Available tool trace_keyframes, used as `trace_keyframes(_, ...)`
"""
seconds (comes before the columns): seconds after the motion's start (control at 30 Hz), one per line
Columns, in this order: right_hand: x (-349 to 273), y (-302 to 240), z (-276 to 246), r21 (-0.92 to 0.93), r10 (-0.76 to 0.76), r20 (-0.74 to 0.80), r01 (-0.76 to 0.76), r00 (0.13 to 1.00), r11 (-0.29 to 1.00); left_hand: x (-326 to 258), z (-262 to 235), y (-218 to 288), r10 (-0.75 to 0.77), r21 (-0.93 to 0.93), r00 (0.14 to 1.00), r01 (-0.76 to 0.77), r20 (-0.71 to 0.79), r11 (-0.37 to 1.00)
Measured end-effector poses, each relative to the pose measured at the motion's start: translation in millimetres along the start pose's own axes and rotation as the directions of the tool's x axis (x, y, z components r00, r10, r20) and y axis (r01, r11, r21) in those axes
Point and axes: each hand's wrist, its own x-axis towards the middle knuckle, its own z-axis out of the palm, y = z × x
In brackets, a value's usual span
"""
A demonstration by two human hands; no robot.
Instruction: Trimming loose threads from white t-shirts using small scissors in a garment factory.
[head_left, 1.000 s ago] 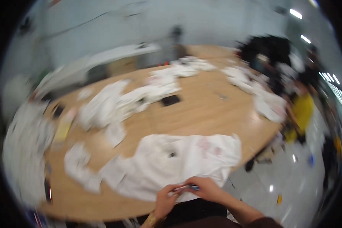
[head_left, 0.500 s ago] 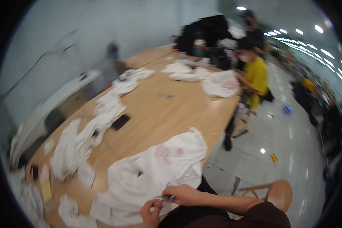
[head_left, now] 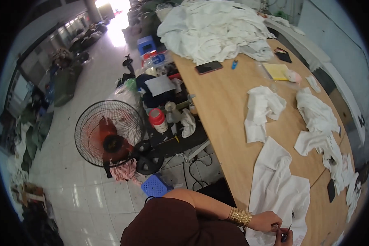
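My left hand (head_left: 266, 222), below gold bracelets (head_left: 240, 217), is closed at the lower edge of the picture. Something small and shiny shows at its fingertips, too unclear to name. Touching those fingertips is my right hand (head_left: 283, 238), partly cut off by the picture's lower rim. It is closed on a small dark pointed tool (head_left: 289, 230) whose exact kind I cannot make out. Both hands are over a white garment (head_left: 275, 184), which lies spread along the table edge with a small dark mark on it.
The wooden table (head_left: 229, 135) also bears a heap of white garments (head_left: 217, 30), loose white pieces (head_left: 263, 110), a phone (head_left: 209, 67) and a yellow pad (head_left: 276, 71). To the left stand a fan (head_left: 110, 135), a blue stool (head_left: 156, 185) and a red-lidded jar (head_left: 158, 119).
My view has swung left, bringing in the fan and garment heap; the co-worker in yellow is out of view. My hands stay close together over the white garment.
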Motion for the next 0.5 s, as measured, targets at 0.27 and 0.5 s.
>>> trace_keyframes(0.27,22,-18,-2,-0.121,-0.083,0.067,0.091,0.994,0.988,3,-4,-17,0.053,-0.106,0.989,-0.067,-0.136,0.992)
trace_keyframes(0.5,-1,7,-23,-0.112,0.031,-0.065,-0.039,0.997,0.993,15,-3,-8,0.131,-0.116,0.985,-0.119,0.108,0.986)
